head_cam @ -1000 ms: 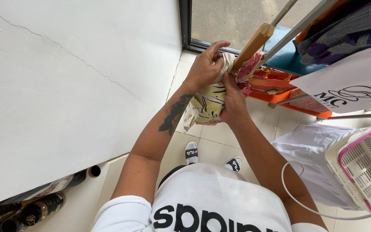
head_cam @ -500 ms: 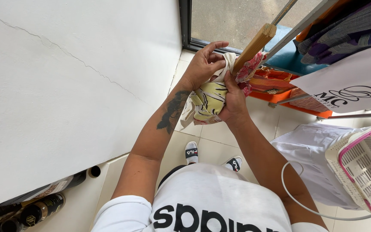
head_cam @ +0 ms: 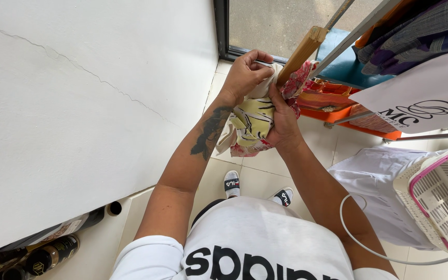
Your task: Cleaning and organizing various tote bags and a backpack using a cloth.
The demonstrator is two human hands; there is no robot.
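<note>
Both my hands hold a bunched patterned cloth (head_cam: 253,120), pale yellow with dark lines and red-pink floral parts, up at a drying rack. My left hand (head_cam: 246,74) grips the cloth's upper edge next to a metal rack bar (head_cam: 349,51). My right hand (head_cam: 283,120) clutches the cloth from the right, just below a wooden bar end (head_cam: 301,54). The cloth hangs down between my forearms.
A white wall (head_cam: 79,103) stands close on the left. Clothes (head_cam: 416,26) and a white printed bag (head_cam: 421,101) hang on the rack at right. A white and pink laundry basket (head_cam: 439,199) sits lower right. Bottles (head_cam: 42,254) lie at the wall's foot. Tiled floor lies below.
The hands have worked the cloth slightly, bunching it tighter by the wooden bar end. Their place hardly differs.
</note>
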